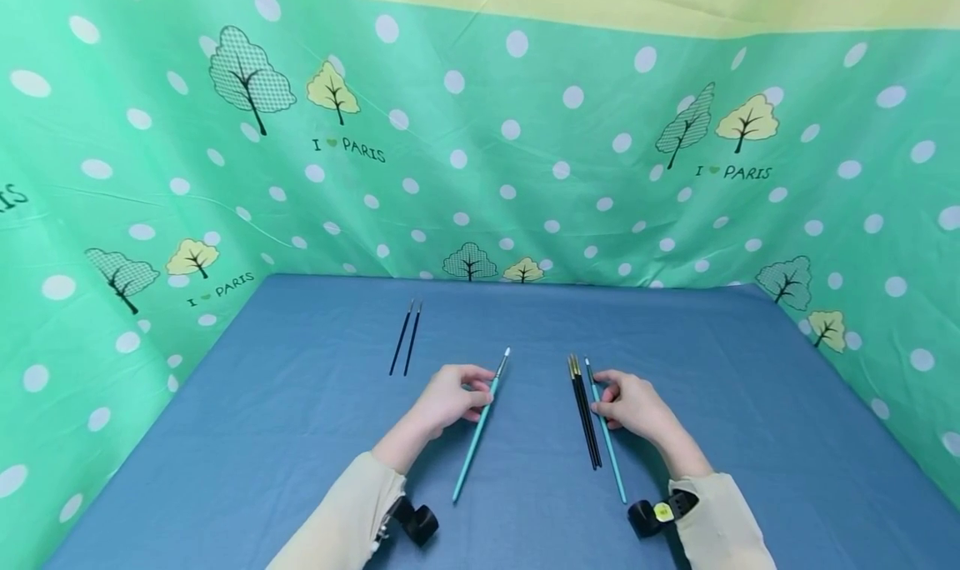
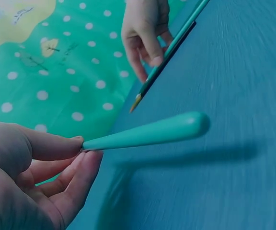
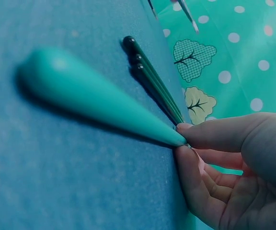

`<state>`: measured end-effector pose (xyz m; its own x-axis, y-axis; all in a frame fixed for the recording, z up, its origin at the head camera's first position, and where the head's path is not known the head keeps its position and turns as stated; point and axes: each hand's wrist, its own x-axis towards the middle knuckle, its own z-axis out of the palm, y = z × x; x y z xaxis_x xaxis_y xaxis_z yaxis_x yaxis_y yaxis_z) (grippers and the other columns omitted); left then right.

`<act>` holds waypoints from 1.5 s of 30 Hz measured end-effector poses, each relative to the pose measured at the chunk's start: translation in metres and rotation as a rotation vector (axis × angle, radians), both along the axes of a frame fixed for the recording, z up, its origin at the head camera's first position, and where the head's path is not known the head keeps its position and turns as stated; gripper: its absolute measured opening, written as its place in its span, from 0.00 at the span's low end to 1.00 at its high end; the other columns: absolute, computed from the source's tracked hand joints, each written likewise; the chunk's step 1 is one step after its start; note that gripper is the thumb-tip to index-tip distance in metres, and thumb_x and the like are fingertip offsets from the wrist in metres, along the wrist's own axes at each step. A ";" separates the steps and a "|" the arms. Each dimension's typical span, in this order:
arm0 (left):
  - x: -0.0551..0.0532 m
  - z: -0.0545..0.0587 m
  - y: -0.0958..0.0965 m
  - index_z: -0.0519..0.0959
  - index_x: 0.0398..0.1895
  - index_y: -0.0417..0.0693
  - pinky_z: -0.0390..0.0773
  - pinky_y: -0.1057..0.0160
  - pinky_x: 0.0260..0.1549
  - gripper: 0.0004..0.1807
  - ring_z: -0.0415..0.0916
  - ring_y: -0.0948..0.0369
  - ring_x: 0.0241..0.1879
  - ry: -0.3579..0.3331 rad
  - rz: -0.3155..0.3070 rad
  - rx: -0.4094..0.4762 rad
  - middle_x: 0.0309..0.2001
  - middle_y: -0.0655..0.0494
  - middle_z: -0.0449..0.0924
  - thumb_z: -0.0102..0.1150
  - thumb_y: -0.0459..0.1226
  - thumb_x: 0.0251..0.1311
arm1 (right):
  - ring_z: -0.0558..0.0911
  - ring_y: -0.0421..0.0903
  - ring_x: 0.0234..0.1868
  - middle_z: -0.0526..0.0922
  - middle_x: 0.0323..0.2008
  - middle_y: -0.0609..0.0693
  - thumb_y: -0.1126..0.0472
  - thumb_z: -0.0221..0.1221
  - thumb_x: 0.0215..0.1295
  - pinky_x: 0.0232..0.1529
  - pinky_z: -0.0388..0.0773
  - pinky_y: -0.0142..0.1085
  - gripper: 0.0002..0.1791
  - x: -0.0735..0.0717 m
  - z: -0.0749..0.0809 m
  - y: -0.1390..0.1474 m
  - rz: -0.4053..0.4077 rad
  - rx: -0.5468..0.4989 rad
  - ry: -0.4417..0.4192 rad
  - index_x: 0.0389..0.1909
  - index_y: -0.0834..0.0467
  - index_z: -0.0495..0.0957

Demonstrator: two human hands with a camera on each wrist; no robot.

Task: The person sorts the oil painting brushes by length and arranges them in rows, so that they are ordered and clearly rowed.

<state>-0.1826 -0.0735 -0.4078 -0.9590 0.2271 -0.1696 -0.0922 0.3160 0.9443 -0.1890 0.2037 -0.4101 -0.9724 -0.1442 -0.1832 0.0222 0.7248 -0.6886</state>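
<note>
Black-handled, at far left: two fine paintbrushes [image 1: 401,341] on the blue-covered counter [image 1: 300,437], side by side. Next, pinches a white-tipped turquoise paintbrush [image 1: 473,445] near its ferrule with thumb and fingers of the left grip [image 1: 455,399], handle end raised off the counter. Could let that long handle droop or twist through a slackened pinch, being held so near the bristles. Farther right, three black paintbrushes [image 1: 587,424] with gold ferrules, bunched nearly parallel. Just beside them, pinches a second turquoise paintbrush [image 1: 611,453], also near the ferrule, in the right grip [image 1: 632,403]; cannot tell lifted from lightly resting. Could knock or roll the black trio by swinging that handle leftward, or catch a neighbour by stray fingertips.
</note>
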 end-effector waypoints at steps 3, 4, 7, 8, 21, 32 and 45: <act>0.004 0.004 -0.014 0.75 0.52 0.41 0.81 0.64 0.26 0.18 0.78 0.61 0.26 0.002 0.020 -0.014 0.34 0.49 0.77 0.56 0.29 0.56 | 0.76 0.42 0.19 0.73 0.25 0.52 0.67 0.60 0.56 0.22 0.76 0.35 0.27 0.000 0.000 0.000 -0.001 0.001 -0.002 0.57 0.66 0.67; 0.005 0.005 -0.018 0.75 0.52 0.41 0.81 0.64 0.26 0.18 0.78 0.61 0.26 0.001 0.032 -0.017 0.34 0.49 0.77 0.56 0.29 0.56 | 0.76 0.42 0.19 0.73 0.25 0.52 0.67 0.60 0.56 0.22 0.76 0.35 0.27 0.000 0.001 0.000 -0.001 0.003 -0.002 0.57 0.66 0.67; 0.010 0.008 -0.030 0.75 0.52 0.41 0.81 0.63 0.26 0.18 0.78 0.61 0.25 0.000 0.069 -0.028 0.35 0.48 0.76 0.56 0.28 0.56 | 0.75 0.42 0.19 0.73 0.25 0.52 0.67 0.60 0.56 0.22 0.76 0.35 0.27 0.000 0.001 0.000 -0.002 0.008 -0.002 0.58 0.66 0.67; 0.011 0.010 -0.033 0.76 0.52 0.41 0.81 0.63 0.25 0.18 0.78 0.60 0.25 -0.002 0.084 -0.030 0.35 0.48 0.76 0.56 0.28 0.56 | 0.75 0.42 0.19 0.73 0.25 0.52 0.67 0.60 0.56 0.22 0.76 0.35 0.27 0.000 0.001 0.000 -0.003 0.008 -0.003 0.58 0.66 0.67; 0.032 0.011 -0.078 0.76 0.50 0.39 0.80 0.61 0.25 0.18 0.78 0.59 0.26 0.000 0.191 -0.109 0.36 0.48 0.75 0.57 0.28 0.55 | 0.76 0.42 0.20 0.73 0.25 0.52 0.67 0.60 0.56 0.22 0.77 0.35 0.27 0.000 0.001 0.000 0.002 -0.007 -0.001 0.58 0.65 0.67; 0.044 0.012 -0.115 0.72 0.53 0.33 0.81 0.61 0.27 0.19 0.78 0.58 0.29 -0.029 0.180 -0.130 0.35 0.47 0.74 0.54 0.27 0.56 | 0.76 0.42 0.20 0.73 0.26 0.52 0.67 0.60 0.56 0.23 0.77 0.35 0.27 -0.001 0.002 0.000 0.009 -0.006 -0.003 0.58 0.66 0.67; 0.053 0.007 -0.135 0.72 0.51 0.31 0.81 0.60 0.26 0.19 0.76 0.59 0.27 -0.100 0.172 -0.207 0.28 0.49 0.73 0.54 0.26 0.54 | 0.76 0.42 0.20 0.73 0.25 0.52 0.67 0.60 0.56 0.22 0.77 0.34 0.27 -0.001 0.002 -0.001 0.001 0.004 0.003 0.58 0.66 0.67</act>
